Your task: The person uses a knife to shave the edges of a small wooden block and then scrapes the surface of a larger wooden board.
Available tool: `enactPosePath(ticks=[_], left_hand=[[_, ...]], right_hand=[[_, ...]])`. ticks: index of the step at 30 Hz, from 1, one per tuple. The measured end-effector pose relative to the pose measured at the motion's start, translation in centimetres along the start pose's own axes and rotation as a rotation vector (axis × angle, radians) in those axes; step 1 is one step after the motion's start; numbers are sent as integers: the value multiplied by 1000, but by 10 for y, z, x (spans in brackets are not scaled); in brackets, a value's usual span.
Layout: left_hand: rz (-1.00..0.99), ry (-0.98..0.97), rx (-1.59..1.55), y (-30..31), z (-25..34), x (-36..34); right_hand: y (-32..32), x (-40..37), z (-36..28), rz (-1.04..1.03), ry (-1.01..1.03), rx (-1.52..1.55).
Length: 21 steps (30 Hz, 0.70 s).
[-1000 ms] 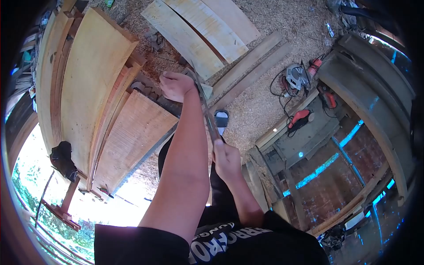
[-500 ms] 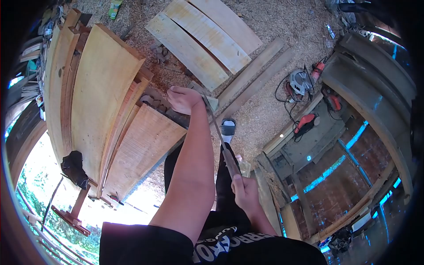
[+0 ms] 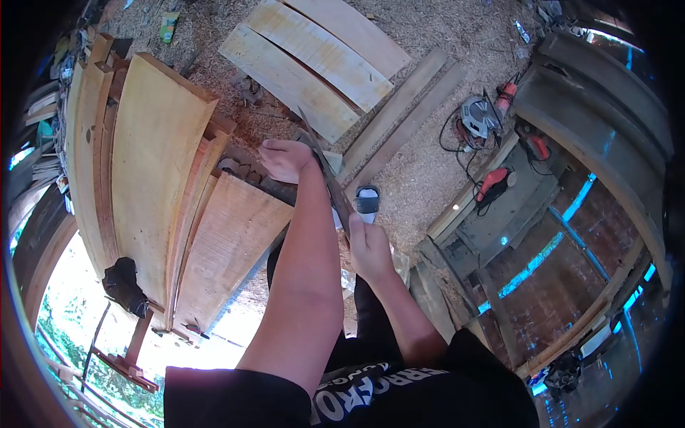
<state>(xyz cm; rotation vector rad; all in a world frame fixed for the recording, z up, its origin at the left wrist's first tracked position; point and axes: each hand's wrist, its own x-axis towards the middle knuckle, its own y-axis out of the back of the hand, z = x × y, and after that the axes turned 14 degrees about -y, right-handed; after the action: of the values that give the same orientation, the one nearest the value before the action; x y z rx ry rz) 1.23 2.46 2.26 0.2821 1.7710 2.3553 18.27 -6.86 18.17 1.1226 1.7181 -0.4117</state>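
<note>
A long, thin, dark tool (image 3: 336,191), blade-like and narrowing to a tip, slants up and to the left in front of me. My right hand (image 3: 369,247) is wrapped round its lower end, thumb along the top. Close beside the blade, my left hand (image 3: 284,160) is closed, its fingers curled over the end of the boards; what it grips, if anything, is hidden. Just below that hand lies a wide wooden plank (image 3: 228,246). A small pale block (image 3: 332,161) sits behind the blade.
Wide boards (image 3: 153,143) lean at the left. Loose boards (image 3: 321,57) and two narrow beams (image 3: 410,118) lie on the shaving-covered floor. At the right are a circular saw (image 3: 479,118), a red power tool (image 3: 492,187) with its cable, and a wooden frame (image 3: 571,357).
My right hand has pushed the tool forward and up to the left, so its tip now reaches past my left wrist. The camera view has shifted slightly.
</note>
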Motion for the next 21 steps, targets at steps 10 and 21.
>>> enactPosePath(ticks=[10, 21], left_hand=[[33, -10, -24, -4, -5, -4], [89, -25, -4, -12, -6, -1]], right_hand=[[-3, -6, -2, 35, -67, 52], [-4, -6, -12, 76, -55, 83]])
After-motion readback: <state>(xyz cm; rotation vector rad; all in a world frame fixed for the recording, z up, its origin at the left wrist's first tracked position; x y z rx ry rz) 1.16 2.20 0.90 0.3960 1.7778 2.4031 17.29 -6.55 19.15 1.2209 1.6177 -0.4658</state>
